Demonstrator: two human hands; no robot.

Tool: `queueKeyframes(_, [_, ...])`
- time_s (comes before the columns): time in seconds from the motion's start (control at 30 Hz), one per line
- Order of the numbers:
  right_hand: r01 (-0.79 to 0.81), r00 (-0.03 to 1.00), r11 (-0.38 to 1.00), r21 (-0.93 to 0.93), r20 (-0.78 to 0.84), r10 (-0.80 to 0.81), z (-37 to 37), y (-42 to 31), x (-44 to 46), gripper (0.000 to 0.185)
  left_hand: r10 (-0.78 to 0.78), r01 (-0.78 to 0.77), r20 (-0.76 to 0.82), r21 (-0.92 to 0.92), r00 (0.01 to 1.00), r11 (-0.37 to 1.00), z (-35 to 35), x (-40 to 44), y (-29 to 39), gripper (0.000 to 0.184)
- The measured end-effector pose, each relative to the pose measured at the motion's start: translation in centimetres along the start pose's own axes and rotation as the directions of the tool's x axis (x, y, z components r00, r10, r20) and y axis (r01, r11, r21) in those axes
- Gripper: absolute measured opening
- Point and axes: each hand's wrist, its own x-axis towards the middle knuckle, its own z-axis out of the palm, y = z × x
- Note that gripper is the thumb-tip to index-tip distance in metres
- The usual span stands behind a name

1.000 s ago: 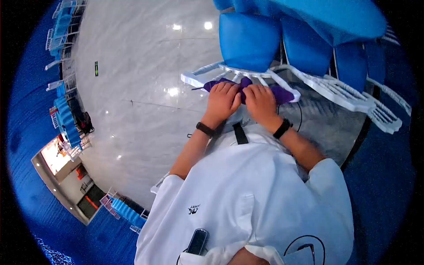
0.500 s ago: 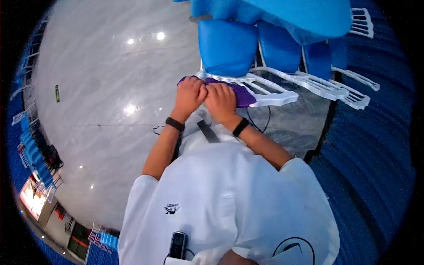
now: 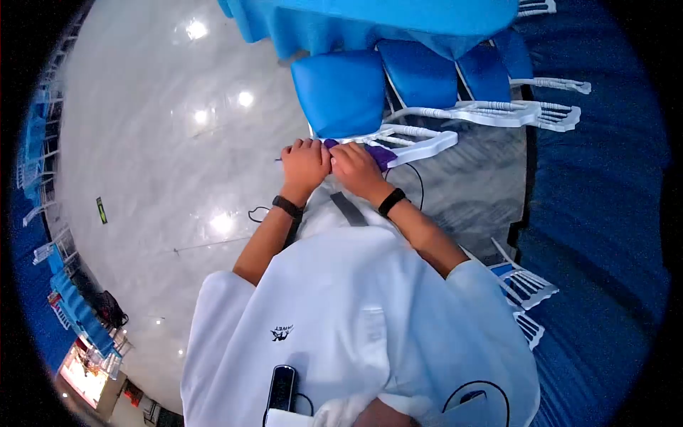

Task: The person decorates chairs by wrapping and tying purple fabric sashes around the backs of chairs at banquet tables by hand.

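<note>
Side by side in front of my body, my left hand (image 3: 306, 169) and my right hand (image 3: 358, 171) are closed on a purple cloth (image 3: 382, 156). Bits of it show between the hands and to the right of my right hand. Most of the cloth is hidden under my fingers. Just beyond is a white chair with a blue seat (image 3: 340, 94). The cloth overlaps the chair's white slatted backrest (image 3: 425, 148) in view; whether it rests on it I cannot tell.
A table with a light-blue cloth (image 3: 377, 21) stands beyond the chair. More blue-seated white chairs (image 3: 421, 78) line up on the right, beside a dark-blue draped curtain (image 3: 597, 206). Shiny grey floor (image 3: 156, 164) spreads to the left. A thin dark cable (image 3: 421, 186) hangs near my right wrist.
The view has shifted, and the table and chairs sit further left. Both hands still grip the purple cloth, with less of it showing. More chairs appear at the lower right.
</note>
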Motion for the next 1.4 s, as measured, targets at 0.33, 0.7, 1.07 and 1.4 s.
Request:
queueKeyframes(0.33, [0.048, 0.998, 0.998, 0.026, 0.05, -0.05, 0.6, 0.6, -0.4, 0.018, 0.022, -0.027, -0.03, -0.193, 0.999, 0.981, 0.4, -0.1, -1.8, 0.021])
queueKeyframes(0.7, [-0.163, 0.985, 0.948, -0.272, 0.005, 0.171, 1.5, -0.3, -1.2, 0.012, 0.218, -0.203, 0.277, -0.08, 0.936, 0.976, 0.0, 1.3, -2.0, 0.029])
queueKeyframes(1.07, [-0.342, 0.939, 0.783, -0.52, -0.147, 0.312, 6.7, -6.0, 2.7, 0.01, 0.36, -0.257, 0.081, -0.558, 0.929, 0.789, -2.0, -2.2, -8.6, 0.036])
queueKeyframes(1.4, [-0.412, 0.91, 0.763, -0.498, -0.175, 0.377, 1.1, -2.4, -1.7, 0.012, 0.441, -0.432, 0.062, -0.118, 0.895, 0.894, 0.1, -1.0, -0.4, 0.03])
